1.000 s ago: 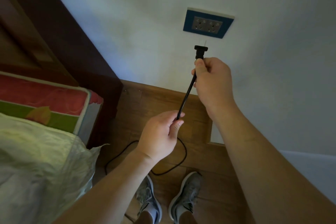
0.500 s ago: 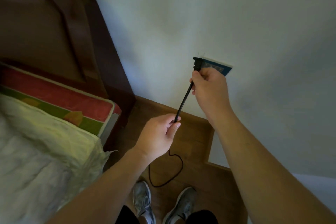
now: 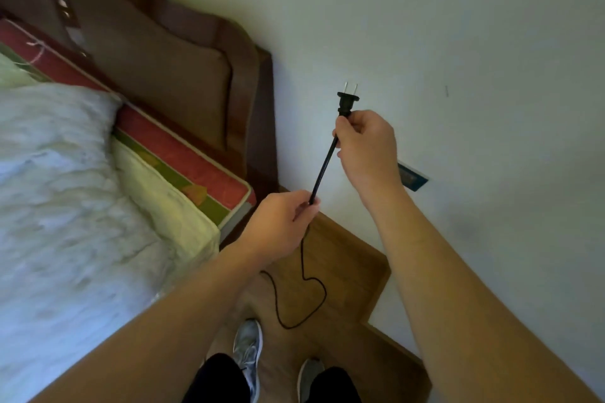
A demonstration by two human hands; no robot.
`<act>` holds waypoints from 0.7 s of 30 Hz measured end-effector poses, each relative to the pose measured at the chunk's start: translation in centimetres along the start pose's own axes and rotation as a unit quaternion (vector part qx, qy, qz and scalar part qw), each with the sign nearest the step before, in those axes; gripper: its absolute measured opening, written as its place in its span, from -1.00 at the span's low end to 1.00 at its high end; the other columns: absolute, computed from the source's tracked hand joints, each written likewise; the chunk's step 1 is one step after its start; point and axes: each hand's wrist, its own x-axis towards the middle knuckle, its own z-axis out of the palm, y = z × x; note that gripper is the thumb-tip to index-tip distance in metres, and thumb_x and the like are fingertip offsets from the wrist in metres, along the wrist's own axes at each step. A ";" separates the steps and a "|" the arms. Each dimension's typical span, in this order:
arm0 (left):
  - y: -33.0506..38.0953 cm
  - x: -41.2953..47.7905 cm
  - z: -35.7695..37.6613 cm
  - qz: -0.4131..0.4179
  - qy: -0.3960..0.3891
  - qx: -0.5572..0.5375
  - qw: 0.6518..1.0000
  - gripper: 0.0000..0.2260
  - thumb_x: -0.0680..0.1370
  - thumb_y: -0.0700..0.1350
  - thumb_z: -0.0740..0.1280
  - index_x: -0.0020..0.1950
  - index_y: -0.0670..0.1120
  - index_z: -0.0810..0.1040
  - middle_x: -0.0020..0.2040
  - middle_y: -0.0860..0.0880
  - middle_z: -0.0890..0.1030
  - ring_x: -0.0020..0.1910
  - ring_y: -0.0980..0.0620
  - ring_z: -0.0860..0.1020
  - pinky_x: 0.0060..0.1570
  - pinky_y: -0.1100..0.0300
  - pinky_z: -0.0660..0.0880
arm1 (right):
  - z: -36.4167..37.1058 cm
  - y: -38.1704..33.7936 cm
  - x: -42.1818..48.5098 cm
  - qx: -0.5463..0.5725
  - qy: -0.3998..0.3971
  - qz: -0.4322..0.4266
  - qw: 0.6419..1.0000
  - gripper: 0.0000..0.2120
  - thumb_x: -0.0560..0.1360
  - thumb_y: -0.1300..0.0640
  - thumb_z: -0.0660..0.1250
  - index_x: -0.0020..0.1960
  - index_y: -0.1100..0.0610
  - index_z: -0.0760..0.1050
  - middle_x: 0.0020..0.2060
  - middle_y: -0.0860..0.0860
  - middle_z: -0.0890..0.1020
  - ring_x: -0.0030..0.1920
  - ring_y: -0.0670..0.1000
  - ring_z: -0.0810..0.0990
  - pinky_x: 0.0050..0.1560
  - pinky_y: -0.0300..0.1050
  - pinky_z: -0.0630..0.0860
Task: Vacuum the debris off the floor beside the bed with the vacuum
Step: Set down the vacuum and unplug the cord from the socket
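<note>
The right hand (image 3: 363, 144) grips a black plug (image 3: 347, 101) by its base, with the prongs pointing up the wall. The left hand (image 3: 281, 222) pinches the cord (image 3: 324, 167) lower down. A blue wall outlet (image 3: 413, 178) shows just right of the right wrist and below the plug, so the prongs aim away from it. The vacuum itself is out of view.

No legible text anywhere.

the right hand (image 3: 366, 147) hides most of the socket (image 3: 413, 179) while the cord (image 3: 322, 170) is lost behind the left forearm (image 3: 196, 304).
</note>
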 end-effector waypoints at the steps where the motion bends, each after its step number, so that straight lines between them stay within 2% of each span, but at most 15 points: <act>1: 0.5 -0.7 -0.4 -0.013 0.018 -0.005 1.000 -0.83 0.66 -0.04 0.29 0.19 -0.01 0.63 -0.22 0.17 0.60 -0.21 0.27 0.57 -0.22 0.44 0.47 | 0.1 -0.8 -0.5 -0.002 -0.017 -0.012 1.000 -0.89 0.61 0.12 0.26 0.03 0.09 0.55 -0.15 0.01 0.65 -0.09 0.01 0.65 0.03 0.10 0.63; 3: 1.4 -2.3 -1.3 -0.032 0.050 -0.004 0.998 -0.83 0.66 -0.06 0.31 0.19 -0.02 0.64 -0.22 0.22 0.57 -0.22 0.30 0.56 -0.21 0.44 0.46 | 0.5 -2.1 -1.4 -0.007 -0.048 -0.036 0.998 -0.87 0.61 0.10 0.26 0.04 0.11 0.56 -0.14 0.00 0.65 -0.09 -0.01 0.64 0.03 0.07 0.63; 4: 1.7 -3.2 -1.7 -0.042 0.065 -0.006 0.997 -0.84 0.66 -0.06 0.31 0.18 -0.02 0.64 -0.20 0.19 0.59 -0.20 0.27 0.57 -0.17 0.38 0.50 | 0.8 -2.8 -1.9 -0.008 -0.066 -0.048 0.997 -0.86 0.61 0.09 0.26 0.05 0.11 0.56 -0.15 -0.01 0.64 -0.10 -0.02 0.63 0.02 0.04 0.64; 6: 2.0 -5.1 -2.7 -0.066 0.094 -0.016 0.993 -0.88 0.65 -0.06 0.31 0.13 0.01 0.62 -0.16 0.10 0.64 -0.16 0.15 0.61 -0.07 0.10 0.60 | 1.7 -4.1 -3.1 -0.008 -0.100 -0.068 0.993 -0.84 0.61 0.07 0.27 0.05 0.13 0.56 -0.18 -0.02 0.63 -0.13 -0.04 0.62 -0.06 -0.04 0.63; 7: 2.0 -6.1 -3.1 -0.081 0.111 -0.016 0.990 -0.91 0.65 -0.05 0.31 0.09 0.04 0.61 -0.16 0.08 0.66 -0.17 0.11 0.61 -0.06 0.03 0.60 | 2.3 -4.7 -3.8 -0.009 -0.118 -0.079 0.990 -0.84 0.60 0.07 0.28 0.05 0.15 0.56 -0.21 -0.04 0.61 -0.17 -0.05 0.60 -0.12 -0.08 0.59; 9: 1.9 -8.4 -4.1 -0.106 0.147 -0.011 0.983 -0.93 0.64 -0.06 0.32 0.05 0.06 0.60 -0.18 0.08 0.65 -0.21 0.12 0.60 -0.11 0.04 0.58 | 3.6 -6.0 -5.5 -0.007 -0.153 -0.098 0.983 -0.86 0.60 0.09 0.30 0.00 0.15 0.55 -0.27 -0.06 0.58 -0.23 -0.07 0.58 -0.18 -0.11 0.52; 12: 1.4 -12.3 -5.5 -0.147 0.197 -0.030 0.969 -0.91 0.65 -0.07 0.32 0.07 0.02 0.63 -0.16 0.03 0.68 -0.18 0.06 0.62 -0.10 0.02 0.59 | 6.1 -7.7 -8.6 -0.005 -0.215 -0.119 0.969 -0.89 0.59 0.07 0.30 -0.02 0.09 0.56 -0.24 -0.04 0.63 -0.18 -0.01 0.63 -0.07 0.03 0.63; 16: 0.0 -18.5 -7.0 -0.202 0.258 -0.053 0.943 -0.88 0.65 -0.07 0.32 0.08 -0.02 0.64 -0.17 -0.02 0.69 -0.16 0.00 0.65 -0.04 -0.09 0.59 | 9.7 -9.3 -14.0 -0.009 -0.288 -0.145 0.947 -0.88 0.57 0.04 0.31 -0.05 0.08 0.56 -0.24 0.01 0.65 -0.18 0.07 0.65 -0.04 0.21 0.61; 19: -1.2 -23.3 -7.6 -0.243 0.291 -0.063 0.923 -0.86 0.66 -0.04 0.29 0.12 -0.01 0.63 -0.15 -0.06 0.70 -0.13 -0.05 0.67 -0.01 -0.13 0.60 | 12.4 -9.9 -18.4 -0.005 -0.346 -0.161 0.924 -0.94 0.53 0.07 0.36 -0.11 0.03 0.53 -0.26 0.02 0.63 -0.19 0.12 0.63 -0.06 0.25 0.60; 21: -2.1 -26.5 -7.8 -0.266 0.311 -0.069 0.910 -0.84 0.66 -0.04 0.28 0.14 -0.02 0.62 -0.14 -0.08 0.70 -0.12 -0.06 0.67 0.01 -0.13 0.60 | 14.0 -10.1 -21.4 -0.014 -0.380 -0.180 0.907 -0.96 0.53 0.10 0.37 -0.07 0.06 0.53 -0.23 0.01 0.61 -0.18 0.10 0.62 -0.06 0.23 0.60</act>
